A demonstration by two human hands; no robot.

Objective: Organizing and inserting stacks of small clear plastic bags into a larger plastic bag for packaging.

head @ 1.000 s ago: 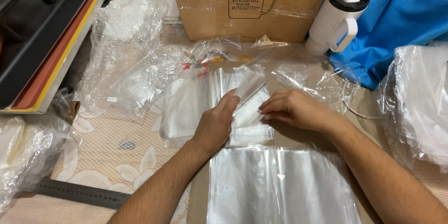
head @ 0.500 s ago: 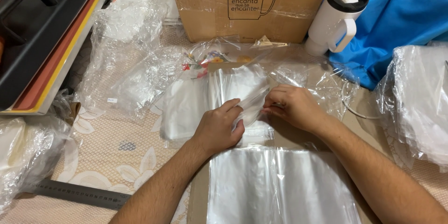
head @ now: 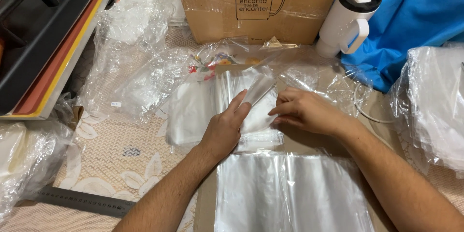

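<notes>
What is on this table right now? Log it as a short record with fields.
left hand: lifting one clear plastic bag off a stack of clear bags
right hand: fingers pressing on the same stack
near edge: flat pile of clear bags
behind: cardboard box, white lidded mug, blue cloth
left: metal ruler

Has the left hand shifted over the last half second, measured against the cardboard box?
Yes. The left hand has opened: its fingers, curled before, now stretch up toward the cardboard box, lifting the clear bag.
</notes>
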